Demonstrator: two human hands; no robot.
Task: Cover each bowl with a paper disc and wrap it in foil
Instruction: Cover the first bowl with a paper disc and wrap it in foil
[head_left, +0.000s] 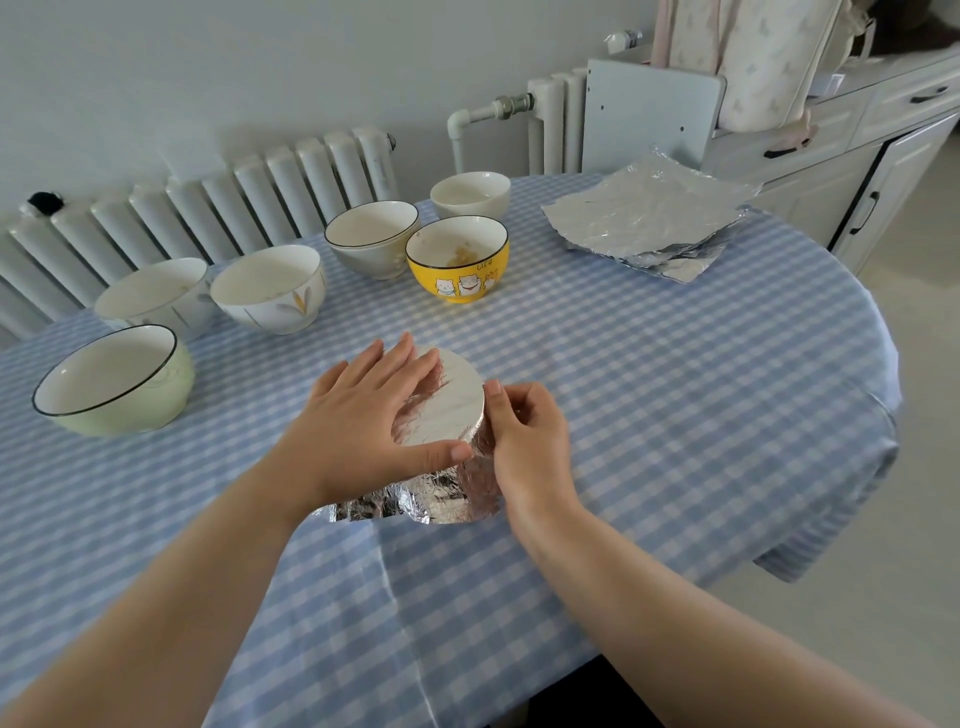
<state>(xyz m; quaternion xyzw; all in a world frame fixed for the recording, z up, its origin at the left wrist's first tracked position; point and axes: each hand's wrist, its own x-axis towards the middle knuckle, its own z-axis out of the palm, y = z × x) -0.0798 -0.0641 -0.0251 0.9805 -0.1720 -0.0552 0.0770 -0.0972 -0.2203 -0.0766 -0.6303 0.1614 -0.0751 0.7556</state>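
Observation:
A foil-wrapped bowl (447, 415) stands in the middle of the table, its flat top smooth and its sides crinkled. My left hand (369, 415) lies flat on the top with straight fingers, the thumb along the near rim. My right hand (524, 436) presses the foil against the bowl's right side, fingers curled round the rim. Loose foil spreads onto the cloth at the near side. No paper disc shows. Several uncovered bowls stand behind: a green one (117, 382), two white ones (156, 301) (270, 293), a grey one (371, 236), a yellow cat bowl (458, 257) and a small white bowl (471, 193).
A stack of foil sheets (649, 218) lies at the far right of the table (675, 389), which wears a blue checked cloth. A radiator (208, 208) runs behind the bowls. White cabinets (857, 140) stand to the right, past the table's edge.

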